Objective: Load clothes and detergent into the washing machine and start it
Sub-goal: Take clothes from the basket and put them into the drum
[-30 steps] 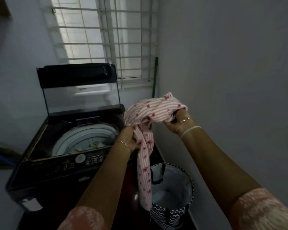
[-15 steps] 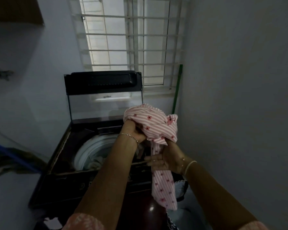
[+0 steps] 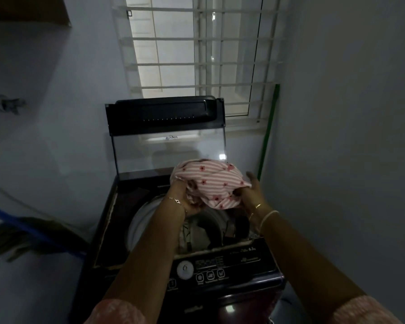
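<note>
Head view, nearest first: the washing machine's control panel sits below my forearms. Beyond it the drum lies open with some laundry already inside. Above its mouth I hold the pink striped garment bunched into a ball. My left hand grips it from beneath. My right hand is against its right side, though I cannot tell whether those fingers clamp the cloth. Behind stands the raised lid, then the barred window. I judge this the loading step; next I lower the bundle and let go cleanly so nothing drapes over the rim.
</note>
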`<state>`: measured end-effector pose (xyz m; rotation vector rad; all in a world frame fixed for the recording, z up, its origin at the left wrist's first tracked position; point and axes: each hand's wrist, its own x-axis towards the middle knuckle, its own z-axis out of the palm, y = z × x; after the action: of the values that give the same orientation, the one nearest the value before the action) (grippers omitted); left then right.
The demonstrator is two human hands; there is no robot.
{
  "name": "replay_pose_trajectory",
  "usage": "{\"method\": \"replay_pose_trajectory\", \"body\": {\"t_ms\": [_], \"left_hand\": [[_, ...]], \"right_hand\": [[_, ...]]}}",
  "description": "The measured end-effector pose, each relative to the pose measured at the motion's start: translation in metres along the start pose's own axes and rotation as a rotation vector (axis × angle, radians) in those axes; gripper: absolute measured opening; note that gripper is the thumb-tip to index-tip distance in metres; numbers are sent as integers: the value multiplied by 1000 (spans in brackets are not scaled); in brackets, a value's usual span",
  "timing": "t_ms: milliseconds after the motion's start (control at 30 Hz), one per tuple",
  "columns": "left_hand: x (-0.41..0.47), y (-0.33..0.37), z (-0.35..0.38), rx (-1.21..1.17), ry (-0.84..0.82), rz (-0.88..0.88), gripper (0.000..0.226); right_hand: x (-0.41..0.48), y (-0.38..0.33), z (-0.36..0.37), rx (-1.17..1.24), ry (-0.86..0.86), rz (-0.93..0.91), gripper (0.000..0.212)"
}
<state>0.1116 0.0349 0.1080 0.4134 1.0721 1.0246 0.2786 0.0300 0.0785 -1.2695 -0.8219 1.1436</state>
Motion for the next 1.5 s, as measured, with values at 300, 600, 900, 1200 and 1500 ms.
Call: {"method": "replay_pose_trajectory", "body": {"t_ms": [300,600,900,1200,1500], "left_hand": [[16,-2,-33,148,-14,147,31],[19,4,-7,368,-332,246,53],[39,11,20,-69,-321,229,69],[25,20,-16,-101,-176,196,32],[52,-3,-64,-29,-53,-6,44]], "right_hand": [[14,-67,32,-413,-44,-136,20],[21,-125,58,-587,-159,-83,42],[40,-117,91,36,-365,214,46],[71,-52,107,-415,-412,33,59],[75,54,93,-26,-651,575,29]]}}
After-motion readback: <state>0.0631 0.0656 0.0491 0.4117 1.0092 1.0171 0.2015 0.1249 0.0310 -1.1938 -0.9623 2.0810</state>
